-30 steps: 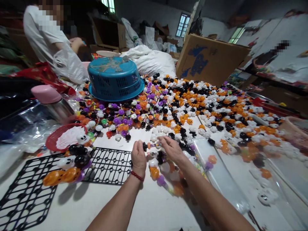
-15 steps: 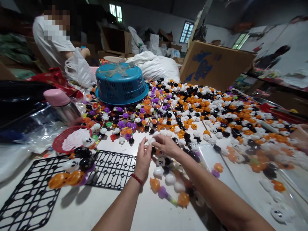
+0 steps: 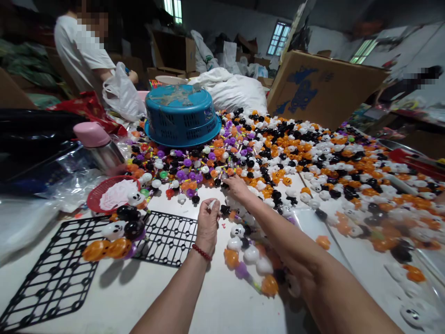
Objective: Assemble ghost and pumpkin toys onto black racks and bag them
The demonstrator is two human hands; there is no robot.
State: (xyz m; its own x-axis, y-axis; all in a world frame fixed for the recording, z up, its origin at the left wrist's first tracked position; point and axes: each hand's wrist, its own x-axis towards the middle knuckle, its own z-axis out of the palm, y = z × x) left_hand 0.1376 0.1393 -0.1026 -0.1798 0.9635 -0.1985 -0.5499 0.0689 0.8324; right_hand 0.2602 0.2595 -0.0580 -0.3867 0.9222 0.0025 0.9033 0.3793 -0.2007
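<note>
My left hand (image 3: 207, 225), with a red bead bracelet, is closed above the white table, thumb against the fingers. A small whitish bit shows at its fingertips, too little to name. Farther forward, my right hand (image 3: 238, 189) reaches to the near edge of a heap of small plastic Halloween pieces (image 3: 274, 148). Its fingers are drawn together, and what they grip is hidden. Under my right forearm lie white ghost pieces (image 3: 251, 253), an orange pumpkin piece (image 3: 270, 285) and a purple piece (image 3: 241, 270).
A black plastic grid (image 3: 170, 234) lies at left, with pumpkin and ghost pieces (image 3: 120, 248) over it. Beyond stand a red basket (image 3: 93, 197), a pink-capped flask (image 3: 99, 148), an upturned blue basket (image 3: 181, 116) and a cardboard box (image 3: 323, 88). A person (image 3: 81, 51) stands far left.
My right hand has parted from my left and moved forward to the heap. The left hand stays near its place with fingers more curled. The whole view has shifted slightly.
</note>
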